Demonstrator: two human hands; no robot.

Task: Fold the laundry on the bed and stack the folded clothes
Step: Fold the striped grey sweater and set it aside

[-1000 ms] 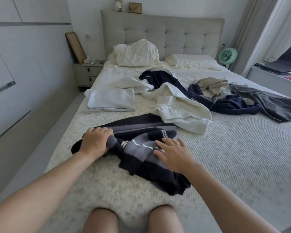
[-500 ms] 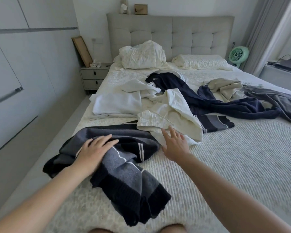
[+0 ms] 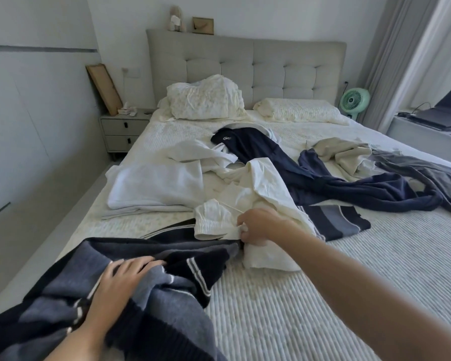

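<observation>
- On the far left there's a nightstand (image 3: 124, 131) with a wooden frame (image 3: 104, 87) leaning on the wall above it, right beside the bed (image 3: 323, 295).
- Your left hand (image 3: 120, 278) lies flat on the striped dark sweater (image 3: 151, 295) at the near left corner of the bed, fingers loosely spread and pressing down on the knit, not curled round it.
- That sweater is bunched up and runs from the near left edge toward the middle, where its far end slips under the cream garment.
- Left of centre, further back, a folded white piece (image 3: 154, 187) sits flat on the bed, pretty neat compared to the rest.
- Two pillows (image 3: 203, 101) are up against the grey headboard (image 3: 245, 63).
- Your right hand (image 3: 258, 226) is in the middle of the bed, fingers curled, pinching a fold of the cream garment (image 3: 261, 188) at its near edge.
- The cream garment is crumpled and lies partly over the sweater and over a navy garment (image 3: 336, 183) that trails off to the right.
- Right of that, a beige top (image 3: 346, 152) is heaped up, and grey trousers (image 3: 432, 175) stretch along the right side.
- Far right: a green fan (image 3: 354, 99) by the curtain and a laptop (image 3: 443, 110) on a side surface.
</observation>
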